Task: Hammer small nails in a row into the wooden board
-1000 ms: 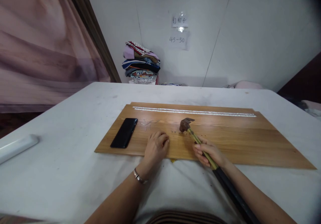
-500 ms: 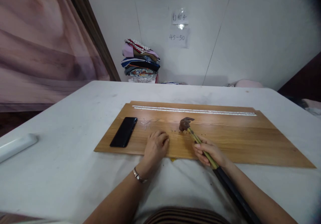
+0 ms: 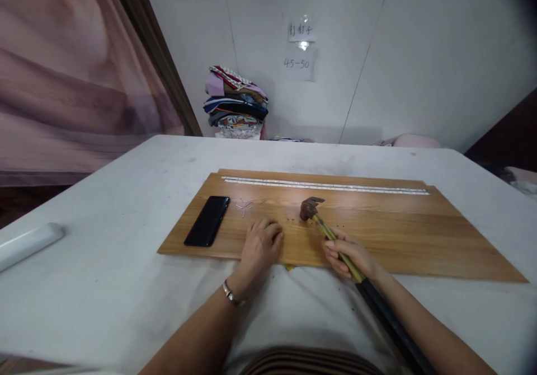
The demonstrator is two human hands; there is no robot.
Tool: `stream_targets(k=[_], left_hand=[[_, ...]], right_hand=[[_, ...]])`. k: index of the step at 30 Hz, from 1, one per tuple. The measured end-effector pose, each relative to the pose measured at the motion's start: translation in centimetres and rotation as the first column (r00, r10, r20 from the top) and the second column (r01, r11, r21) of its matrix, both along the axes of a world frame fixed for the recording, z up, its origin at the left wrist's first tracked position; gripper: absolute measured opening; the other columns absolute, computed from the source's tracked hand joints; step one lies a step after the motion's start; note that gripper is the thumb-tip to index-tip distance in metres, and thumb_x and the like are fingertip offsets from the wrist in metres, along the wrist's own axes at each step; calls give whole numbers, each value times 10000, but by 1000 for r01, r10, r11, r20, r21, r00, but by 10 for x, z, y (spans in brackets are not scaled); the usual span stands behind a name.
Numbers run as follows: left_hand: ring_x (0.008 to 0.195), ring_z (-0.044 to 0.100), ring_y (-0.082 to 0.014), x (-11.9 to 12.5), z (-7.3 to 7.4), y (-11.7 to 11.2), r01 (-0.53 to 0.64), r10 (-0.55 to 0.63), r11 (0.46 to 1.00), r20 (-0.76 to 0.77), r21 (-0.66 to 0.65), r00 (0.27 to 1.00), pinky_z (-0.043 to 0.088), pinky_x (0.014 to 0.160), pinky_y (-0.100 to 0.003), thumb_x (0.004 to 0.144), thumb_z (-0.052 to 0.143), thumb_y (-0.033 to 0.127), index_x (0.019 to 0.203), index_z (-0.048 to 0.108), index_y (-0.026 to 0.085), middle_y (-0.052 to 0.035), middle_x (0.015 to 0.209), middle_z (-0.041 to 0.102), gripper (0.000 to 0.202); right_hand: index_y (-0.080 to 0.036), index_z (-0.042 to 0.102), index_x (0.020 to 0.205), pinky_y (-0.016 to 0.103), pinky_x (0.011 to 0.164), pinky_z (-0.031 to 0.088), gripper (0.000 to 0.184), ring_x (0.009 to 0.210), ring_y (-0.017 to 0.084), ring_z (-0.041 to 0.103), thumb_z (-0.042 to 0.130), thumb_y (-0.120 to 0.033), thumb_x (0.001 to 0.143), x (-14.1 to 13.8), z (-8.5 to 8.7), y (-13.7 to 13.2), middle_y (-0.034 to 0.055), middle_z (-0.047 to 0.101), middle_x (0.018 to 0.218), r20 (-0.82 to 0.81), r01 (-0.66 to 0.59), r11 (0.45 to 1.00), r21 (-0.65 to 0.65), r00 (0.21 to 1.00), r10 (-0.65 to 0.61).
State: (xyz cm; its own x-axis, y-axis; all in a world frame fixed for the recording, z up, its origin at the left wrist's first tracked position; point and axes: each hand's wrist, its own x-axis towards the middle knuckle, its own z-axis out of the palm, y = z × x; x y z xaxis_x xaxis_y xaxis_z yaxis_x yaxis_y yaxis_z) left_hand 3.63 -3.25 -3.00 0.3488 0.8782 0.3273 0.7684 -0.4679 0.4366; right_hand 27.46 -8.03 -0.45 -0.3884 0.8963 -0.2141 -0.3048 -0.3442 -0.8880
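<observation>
A claw hammer (image 3: pixel 357 276) slants over the middle of a wooden board (image 3: pixel 403 232), its head rusty brown, its handle yellowish, then black nearer the body. The right hand (image 3: pixel 353 252) grips it. The left hand (image 3: pixel 262 245) rests curled on the board; whether it holds anything, I cannot tell. Loose nails (image 3: pixel 243 207) lie beyond, near a black phone (image 3: pixel 207 221).

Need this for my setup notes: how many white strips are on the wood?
2: the far strip runs along the far side of the wood; the near strip lies alongside it, closer to the person. Neither looks covered.
</observation>
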Motion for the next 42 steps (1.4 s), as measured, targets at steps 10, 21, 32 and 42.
stream_targets(k=[10, 21, 32, 42], left_hand=[[986, 577, -202, 0, 0, 0, 2, -2, 1000, 6, 12, 1000, 414, 924, -376, 875, 551, 206, 897, 668, 221, -35, 1015, 655, 120], [977, 579, -202, -1, 0, 0, -5, 5, 1000, 1, 4, 1000, 418, 913, -379, 875, 551, 211, 893, 669, 219, -38, 1018, 650, 120], [983, 581, -198, -1, 2, -1, 1, -2, 1000, 10, 10, 1000, 419, 919, -371, 876, 543, 205, 898, 664, 223, -36, 1012, 651, 124], [984, 573, -203, -1, 0, 1, 4, -4, 1000, 1, 1, 1000, 417, 930, -382, 883, 532, 221, 914, 668, 223, -43, 1027, 649, 140]], right_hand=[[-221, 412, 752, 136, 261, 260, 253, 282, 23, 309, 633, -338, 793, 1, -2, 2, -106, 431, 524, 11, -3, 1000, 2, 1000, 3], [-222, 443, 823, 135, 261, 266, 232, 288, 21, 312, 647, -322, 774, -1, 6, -1, -102, 452, 563, -3, 19, 1000, -2, 1000, -19], [-216, 446, 793, 130, 255, 280, 230, 286, 18, 310, 650, -322, 780, 0, 2, 0, -102, 458, 564, -16, 26, 1000, 10, 1000, -26], [-218, 414, 743, 130, 261, 272, 260, 277, 20, 306, 635, -348, 791, 0, -1, 1, -108, 437, 511, 12, -9, 1000, 3, 1000, 9]])
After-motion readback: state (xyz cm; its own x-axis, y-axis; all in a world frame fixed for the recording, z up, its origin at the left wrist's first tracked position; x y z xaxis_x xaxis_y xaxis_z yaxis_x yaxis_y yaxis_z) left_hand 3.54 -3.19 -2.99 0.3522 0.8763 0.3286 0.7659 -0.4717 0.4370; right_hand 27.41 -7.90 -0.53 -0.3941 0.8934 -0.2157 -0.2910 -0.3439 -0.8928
